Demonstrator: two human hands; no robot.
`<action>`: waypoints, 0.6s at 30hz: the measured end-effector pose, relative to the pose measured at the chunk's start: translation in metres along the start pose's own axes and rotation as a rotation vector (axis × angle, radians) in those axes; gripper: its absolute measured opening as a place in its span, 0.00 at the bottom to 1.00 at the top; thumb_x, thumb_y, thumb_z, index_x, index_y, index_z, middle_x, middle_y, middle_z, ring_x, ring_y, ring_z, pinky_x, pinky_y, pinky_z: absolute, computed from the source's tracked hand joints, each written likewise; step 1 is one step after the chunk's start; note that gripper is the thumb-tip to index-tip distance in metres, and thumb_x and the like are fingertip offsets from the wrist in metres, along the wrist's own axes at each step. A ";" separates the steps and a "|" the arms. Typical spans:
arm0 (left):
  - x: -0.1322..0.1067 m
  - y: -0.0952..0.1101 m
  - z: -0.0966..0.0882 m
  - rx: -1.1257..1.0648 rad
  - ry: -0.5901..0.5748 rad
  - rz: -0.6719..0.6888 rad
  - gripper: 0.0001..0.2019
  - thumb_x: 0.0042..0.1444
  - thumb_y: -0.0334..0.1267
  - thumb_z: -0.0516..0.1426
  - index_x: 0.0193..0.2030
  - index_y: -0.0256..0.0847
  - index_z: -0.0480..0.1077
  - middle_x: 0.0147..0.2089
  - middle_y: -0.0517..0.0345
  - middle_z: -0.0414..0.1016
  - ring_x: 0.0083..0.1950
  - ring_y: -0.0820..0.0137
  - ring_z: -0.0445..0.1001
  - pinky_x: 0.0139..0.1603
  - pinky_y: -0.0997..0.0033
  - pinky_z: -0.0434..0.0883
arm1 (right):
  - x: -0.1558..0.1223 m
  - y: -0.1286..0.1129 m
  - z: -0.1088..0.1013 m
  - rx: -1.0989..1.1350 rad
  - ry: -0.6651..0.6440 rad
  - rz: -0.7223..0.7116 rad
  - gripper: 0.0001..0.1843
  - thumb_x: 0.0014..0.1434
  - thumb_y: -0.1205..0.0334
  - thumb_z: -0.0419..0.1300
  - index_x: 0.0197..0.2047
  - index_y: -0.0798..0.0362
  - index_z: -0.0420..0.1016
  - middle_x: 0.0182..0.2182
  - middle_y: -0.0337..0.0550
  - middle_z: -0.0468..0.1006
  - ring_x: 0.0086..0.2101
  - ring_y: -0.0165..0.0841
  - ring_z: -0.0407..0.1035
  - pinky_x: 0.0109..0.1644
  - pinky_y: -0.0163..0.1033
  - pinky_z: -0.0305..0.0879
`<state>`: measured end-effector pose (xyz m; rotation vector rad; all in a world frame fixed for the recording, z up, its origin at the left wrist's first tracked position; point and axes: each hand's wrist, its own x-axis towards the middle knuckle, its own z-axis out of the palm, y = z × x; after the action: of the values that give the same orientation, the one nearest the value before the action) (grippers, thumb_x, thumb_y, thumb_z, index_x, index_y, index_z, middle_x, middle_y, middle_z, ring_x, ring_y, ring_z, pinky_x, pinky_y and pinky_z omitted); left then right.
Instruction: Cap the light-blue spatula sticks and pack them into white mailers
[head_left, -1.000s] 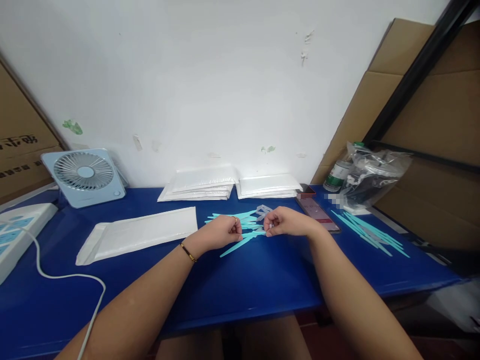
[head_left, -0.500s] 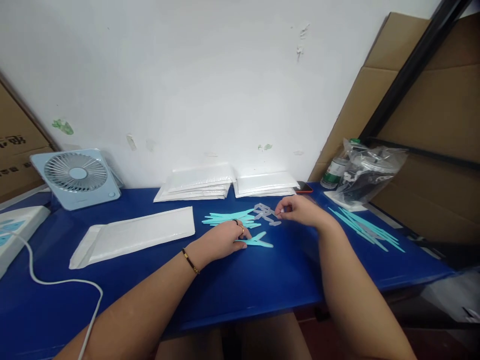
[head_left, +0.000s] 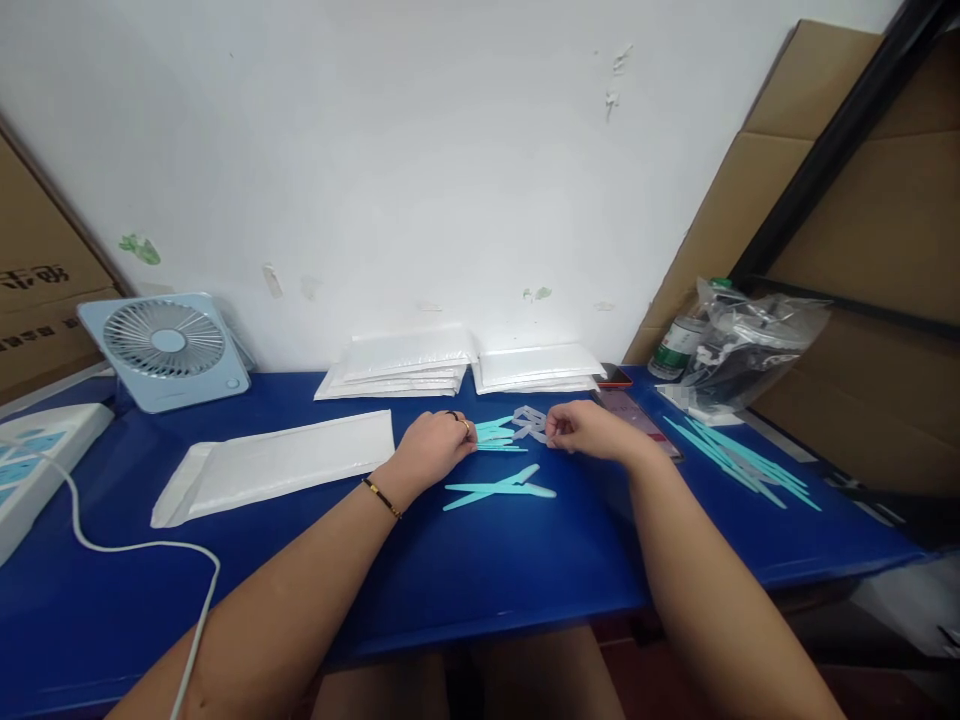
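My left hand (head_left: 437,442) is closed at the near end of a pile of slim turquoise plastic sticks (head_left: 496,432), its fingertips pinching among them. Small translucent plastic pieces (head_left: 529,420) lie just right of that pile. At their edge my right hand (head_left: 581,428) has thumb and fingers pressed together; whatever is between them is hidden. Closer to me, two crossed turquoise sticks (head_left: 501,487) lie on the blue table, apart from both hands. Another bunch of turquoise sticks (head_left: 739,460) rests to the right of my right forearm.
A white padded envelope (head_left: 289,465) lies left of my left hand. Two envelope stacks (head_left: 405,360) stand by the wall. A blue fan (head_left: 169,345), a power strip (head_left: 52,465) and its cable are on the left. A phone (head_left: 634,415), bottle (head_left: 675,345) and plastic bag (head_left: 757,350) sit right.
My left hand has let go of a turquoise stick, leaving two crossed on the table, and moved up and left to the pile. My right hand has shifted slightly left and down.
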<state>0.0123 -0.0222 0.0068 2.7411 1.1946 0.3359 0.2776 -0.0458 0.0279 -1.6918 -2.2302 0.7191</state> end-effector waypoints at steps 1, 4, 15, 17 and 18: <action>0.000 -0.001 0.001 -0.036 0.004 -0.009 0.09 0.56 0.38 0.52 0.33 0.42 0.73 0.38 0.55 0.74 0.38 0.66 0.71 0.38 0.70 0.63 | 0.000 0.000 0.001 0.027 0.023 -0.026 0.06 0.48 0.63 0.60 0.31 0.54 0.74 0.27 0.41 0.77 0.27 0.32 0.68 0.29 0.33 0.60; 0.001 -0.006 0.006 -0.181 0.008 -0.068 0.08 0.54 0.40 0.54 0.33 0.42 0.74 0.37 0.56 0.74 0.36 0.67 0.71 0.36 0.71 0.64 | 0.003 -0.001 0.006 0.053 0.077 -0.091 0.07 0.49 0.62 0.61 0.32 0.54 0.75 0.25 0.40 0.75 0.26 0.31 0.67 0.29 0.33 0.59; 0.001 -0.005 0.002 -0.352 0.110 -0.137 0.13 0.57 0.45 0.49 0.36 0.41 0.70 0.30 0.59 0.73 0.31 0.70 0.69 0.30 0.73 0.61 | 0.010 -0.011 0.019 0.118 0.208 -0.276 0.09 0.54 0.59 0.58 0.36 0.54 0.75 0.30 0.42 0.76 0.26 0.28 0.64 0.29 0.33 0.59; 0.000 -0.003 0.000 -0.390 0.116 -0.143 0.14 0.59 0.46 0.47 0.38 0.42 0.68 0.29 0.61 0.72 0.29 0.72 0.68 0.29 0.74 0.60 | 0.009 -0.013 0.019 0.157 0.208 -0.274 0.11 0.55 0.58 0.57 0.38 0.54 0.75 0.28 0.41 0.75 0.25 0.28 0.64 0.28 0.33 0.59; 0.000 -0.003 -0.001 -0.410 0.114 -0.146 0.14 0.60 0.46 0.46 0.38 0.42 0.68 0.28 0.61 0.71 0.28 0.72 0.67 0.29 0.74 0.60 | 0.009 -0.014 0.019 0.181 0.208 -0.274 0.11 0.56 0.58 0.56 0.38 0.54 0.75 0.27 0.41 0.75 0.25 0.28 0.65 0.29 0.33 0.59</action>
<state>0.0098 -0.0206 0.0072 2.2984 1.1877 0.6464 0.2548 -0.0447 0.0183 -1.2820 -2.1234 0.6245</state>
